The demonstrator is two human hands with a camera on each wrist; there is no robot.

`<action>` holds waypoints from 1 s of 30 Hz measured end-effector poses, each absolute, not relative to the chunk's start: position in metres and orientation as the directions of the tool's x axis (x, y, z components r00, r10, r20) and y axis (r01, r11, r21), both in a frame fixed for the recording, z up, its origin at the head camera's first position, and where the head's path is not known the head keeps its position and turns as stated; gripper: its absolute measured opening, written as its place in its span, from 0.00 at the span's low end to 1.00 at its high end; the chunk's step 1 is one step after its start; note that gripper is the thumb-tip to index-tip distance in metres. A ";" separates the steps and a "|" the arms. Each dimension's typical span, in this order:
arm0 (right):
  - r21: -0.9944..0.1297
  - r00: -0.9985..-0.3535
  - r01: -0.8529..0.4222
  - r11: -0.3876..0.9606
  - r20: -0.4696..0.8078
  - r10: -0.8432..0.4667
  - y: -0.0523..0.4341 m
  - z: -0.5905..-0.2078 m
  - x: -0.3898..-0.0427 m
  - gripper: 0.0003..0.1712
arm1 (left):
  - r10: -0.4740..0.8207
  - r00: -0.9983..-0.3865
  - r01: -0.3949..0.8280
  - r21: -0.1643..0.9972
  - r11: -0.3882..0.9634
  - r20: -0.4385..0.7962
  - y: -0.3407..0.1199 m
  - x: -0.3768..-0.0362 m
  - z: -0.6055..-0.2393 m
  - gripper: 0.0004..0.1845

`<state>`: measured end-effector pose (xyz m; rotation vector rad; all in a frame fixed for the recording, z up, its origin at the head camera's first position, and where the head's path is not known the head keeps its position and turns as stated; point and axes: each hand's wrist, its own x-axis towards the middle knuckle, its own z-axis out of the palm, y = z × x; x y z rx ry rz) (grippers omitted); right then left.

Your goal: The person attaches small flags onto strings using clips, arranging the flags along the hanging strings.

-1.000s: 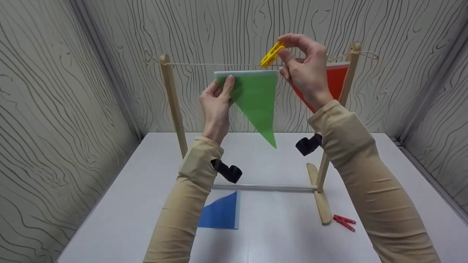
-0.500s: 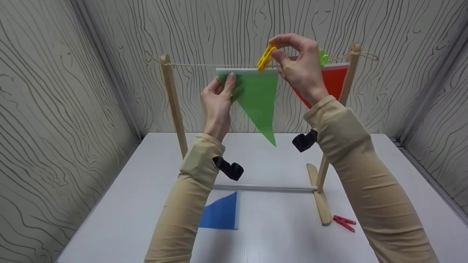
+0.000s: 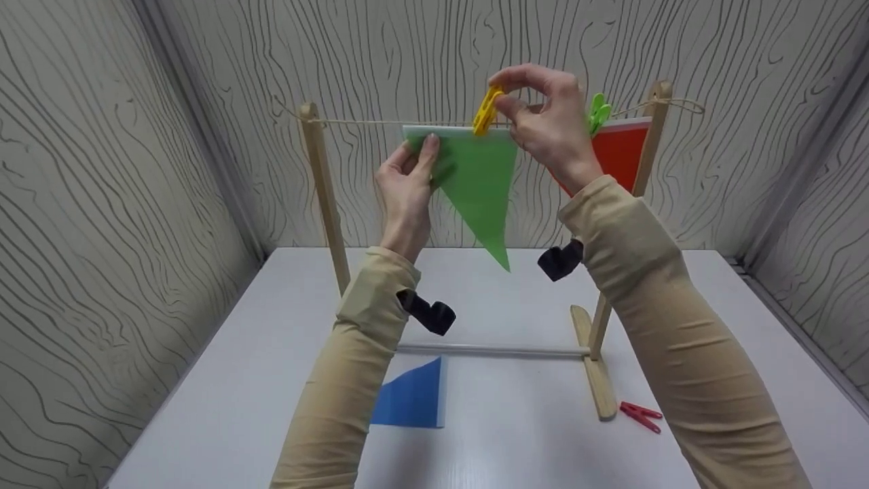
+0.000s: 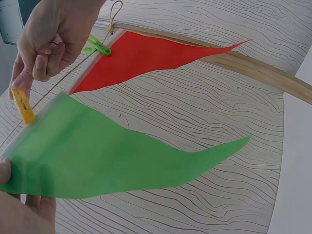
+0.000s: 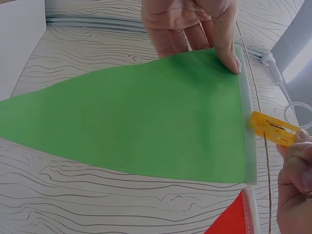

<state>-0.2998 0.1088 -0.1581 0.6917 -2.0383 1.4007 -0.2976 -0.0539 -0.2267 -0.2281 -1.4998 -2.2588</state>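
A green triangular flag (image 3: 478, 183) (image 4: 107, 156) (image 5: 146, 122) hangs point down from a string (image 3: 366, 121) stretched between two wooden posts. My left hand (image 3: 406, 187) (image 5: 192, 22) pinches the flag's upper left corner against the string. My right hand (image 3: 546, 122) (image 4: 51, 39) pinches a yellow clothespin (image 3: 487, 111) (image 4: 22, 105) (image 5: 272, 128) whose tip sits on the flag's white top edge at the string. A red flag (image 3: 618, 153) (image 4: 141, 56) hangs to the right under a green clothespin (image 3: 598, 111) (image 4: 99, 46).
The wooden stand (image 3: 324, 197) rests on a white table (image 3: 516, 435). A blue flag (image 3: 411, 401) lies flat near the front, and a red clothespin (image 3: 639, 414) lies by the stand's right foot. Patterned walls enclose the table on three sides.
My right hand has carried the yellow clothespin left and down along the string onto the green flag's top edge. The left hand has kept its hold on the corner.
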 end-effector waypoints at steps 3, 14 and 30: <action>-0.645 -0.706 -0.691 0.327 0.700 -0.109 0.108 -0.158 -0.301 0.13 | -0.247 -0.901 0.425 0.840 -0.338 0.357 -0.054 -0.297 -0.227 0.18; -0.624 -0.694 -0.701 0.345 0.708 -0.131 0.107 -0.158 -0.300 0.13 | -0.238 -0.904 0.421 0.833 -0.359 0.354 -0.054 -0.297 -0.225 0.19; -0.595 -0.685 -0.709 0.378 0.709 -0.169 0.108 -0.161 -0.301 0.14 | -0.235 -0.909 0.412 0.822 -0.392 0.343 -0.051 -0.297 -0.224 0.19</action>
